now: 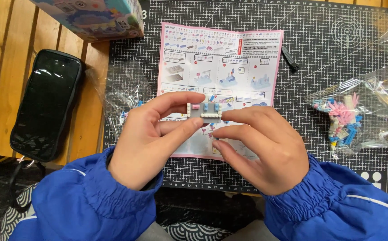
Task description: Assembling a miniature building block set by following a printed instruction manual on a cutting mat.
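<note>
A small grey brick plate (pixel 204 110) with white edge bricks and pink and blue pieces on it is held above a folded instruction sheet (pixel 220 58). My left hand (pixel 151 140) pinches the plate's left end between thumb and forefinger. My right hand (pixel 258 149) grips its right end, with the forefinger along the white bricks at the near edge. Both arms wear blue sleeves.
A black cutting mat (pixel 327 67) with a white grid lies on a wooden table. A clear bag of pink, blue and white bricks (pixel 343 120) sits at the right. An emptier clear bag (pixel 122 93), a black phone (pixel 46 102), a box (pixel 95 18) and a small black tool (pixel 290 59) lie around.
</note>
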